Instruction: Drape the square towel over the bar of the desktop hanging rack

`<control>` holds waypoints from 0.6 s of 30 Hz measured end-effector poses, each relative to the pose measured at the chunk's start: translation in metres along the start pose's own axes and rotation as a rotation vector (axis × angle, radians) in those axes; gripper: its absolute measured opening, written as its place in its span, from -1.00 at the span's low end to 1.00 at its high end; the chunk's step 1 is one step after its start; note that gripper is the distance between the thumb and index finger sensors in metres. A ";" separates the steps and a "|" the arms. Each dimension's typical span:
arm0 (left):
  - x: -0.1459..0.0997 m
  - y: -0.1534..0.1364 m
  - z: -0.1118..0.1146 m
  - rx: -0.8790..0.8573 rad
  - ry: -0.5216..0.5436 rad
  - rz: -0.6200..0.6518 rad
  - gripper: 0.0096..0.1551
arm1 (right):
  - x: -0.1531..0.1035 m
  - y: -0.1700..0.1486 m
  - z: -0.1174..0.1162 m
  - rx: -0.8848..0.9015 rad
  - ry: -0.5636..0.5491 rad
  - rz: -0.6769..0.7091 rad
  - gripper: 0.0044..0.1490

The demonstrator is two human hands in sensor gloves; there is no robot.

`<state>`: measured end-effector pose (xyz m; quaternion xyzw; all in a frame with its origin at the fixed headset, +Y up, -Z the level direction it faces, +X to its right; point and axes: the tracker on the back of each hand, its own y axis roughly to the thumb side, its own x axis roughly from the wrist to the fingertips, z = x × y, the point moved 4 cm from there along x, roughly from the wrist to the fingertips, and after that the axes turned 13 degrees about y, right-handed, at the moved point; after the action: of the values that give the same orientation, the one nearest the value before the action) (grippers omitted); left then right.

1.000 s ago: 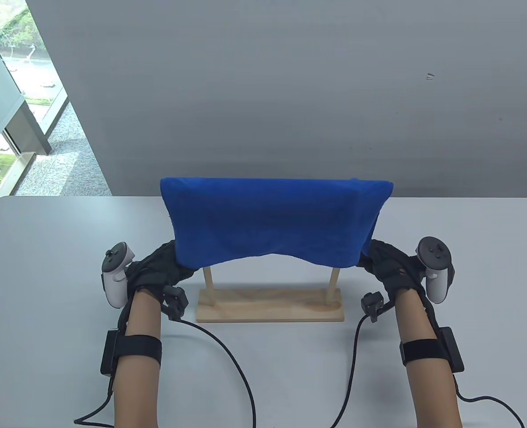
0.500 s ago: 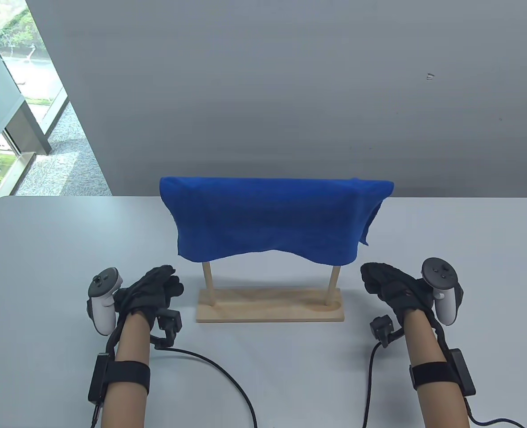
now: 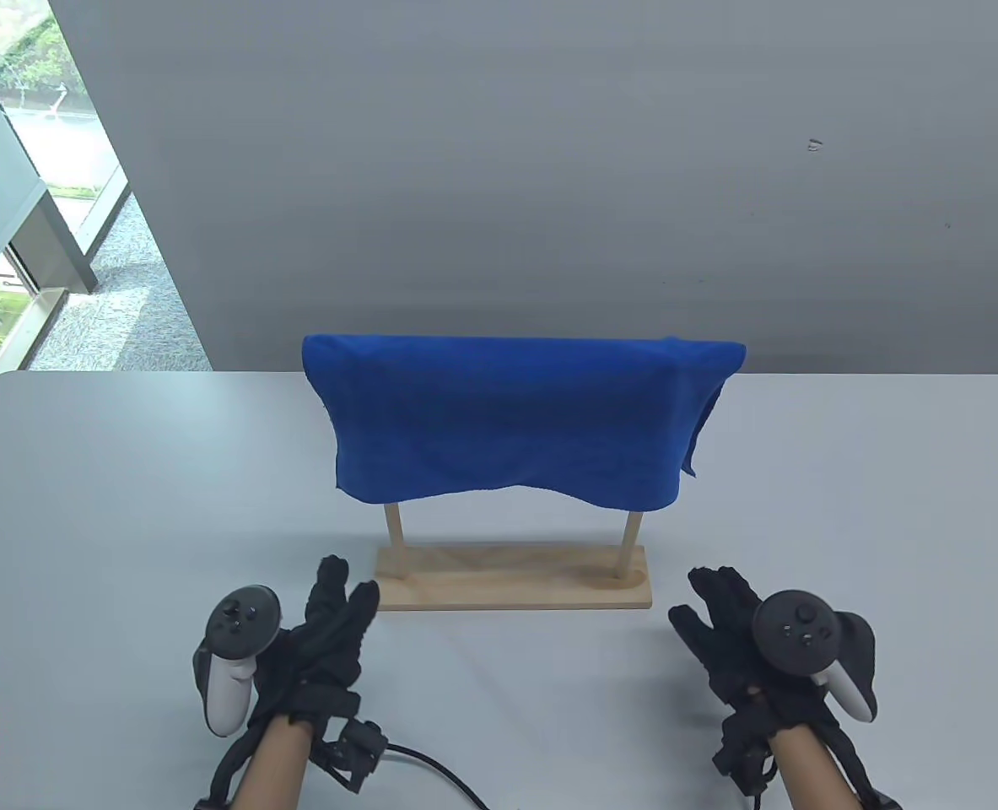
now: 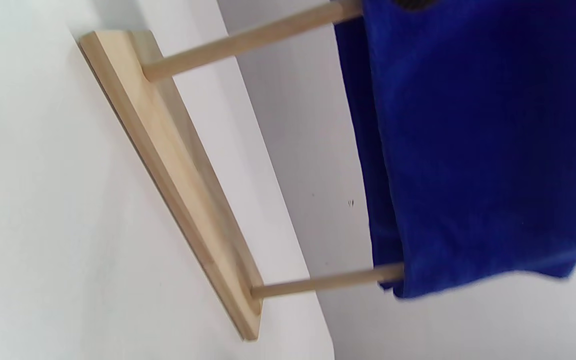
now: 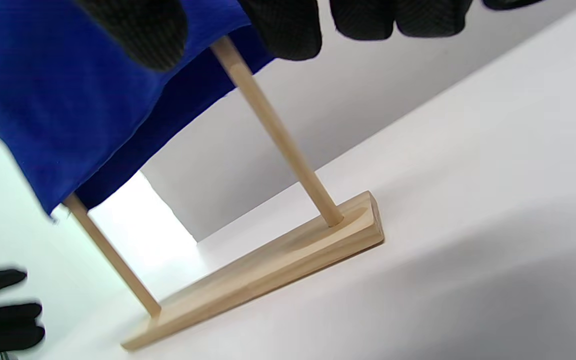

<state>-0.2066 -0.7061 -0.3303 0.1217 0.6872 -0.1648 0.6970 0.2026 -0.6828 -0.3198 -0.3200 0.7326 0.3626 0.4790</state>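
A blue square towel (image 3: 511,418) hangs draped over the top bar of a wooden desktop rack (image 3: 511,578), covering the bar and the upper part of both posts. It also shows in the left wrist view (image 4: 478,145) and the right wrist view (image 5: 63,105). My left hand (image 3: 334,620) lies near the table in front of the rack's left end, fingers spread, holding nothing. My right hand (image 3: 714,612) lies in front of the rack's right end, fingers spread, holding nothing. Both hands are apart from the towel and the rack.
The rack's flat wooden base (image 4: 178,175) stands on the grey-white table (image 3: 127,506), with two thin posts (image 5: 278,135) rising from it. A grey wall (image 3: 549,169) is behind the table and a window (image 3: 26,211) at the far left.
Both hands let go of the towel's lower corners and drew back toward me, opening their fingers. The towel's lower edge settled and now hangs free on the rack.
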 end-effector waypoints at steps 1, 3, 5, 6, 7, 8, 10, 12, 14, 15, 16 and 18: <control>-0.010 0.010 0.015 0.099 -0.025 0.060 0.01 | -0.006 0.011 -0.007 -0.089 0.000 0.026 -0.06; -0.027 0.024 0.040 0.318 -0.065 0.158 0.03 | -0.015 0.026 -0.019 -0.225 0.002 0.067 -0.01; -0.042 0.033 0.065 0.565 -0.099 0.249 0.04 | -0.021 0.038 -0.031 -0.342 0.008 0.092 0.03; -0.050 0.036 0.079 0.725 -0.109 0.294 0.05 | -0.023 0.043 -0.037 -0.401 0.029 0.096 0.05; -0.057 0.036 0.091 0.900 -0.103 0.328 0.07 | -0.023 0.047 -0.044 -0.455 0.061 0.107 0.06; -0.061 0.035 0.100 1.062 -0.086 0.351 0.09 | -0.022 0.050 -0.049 -0.495 0.084 0.118 0.06; -0.065 0.031 0.113 1.336 -0.064 0.411 0.14 | -0.021 0.052 -0.058 -0.557 0.112 0.119 0.07; -0.066 0.023 0.120 1.517 -0.085 0.430 0.17 | -0.019 0.051 -0.063 -0.590 0.160 0.110 0.09; -0.065 0.017 0.121 1.510 -0.097 0.440 0.17 | -0.019 0.050 -0.064 -0.593 0.165 0.113 0.09; -0.064 0.015 0.120 1.466 -0.110 0.427 0.17 | -0.019 0.048 -0.064 -0.588 0.163 0.114 0.09; -0.063 0.013 0.118 1.435 -0.111 0.413 0.16 | -0.019 0.047 -0.063 -0.581 0.165 0.113 0.09; -0.060 0.010 0.112 1.393 -0.112 0.378 0.15 | -0.017 0.045 -0.062 -0.565 0.164 0.112 0.09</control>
<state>-0.0994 -0.7373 -0.2676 0.6456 0.3534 -0.4471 0.5084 0.1429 -0.7090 -0.2764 -0.4279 0.6554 0.5511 0.2892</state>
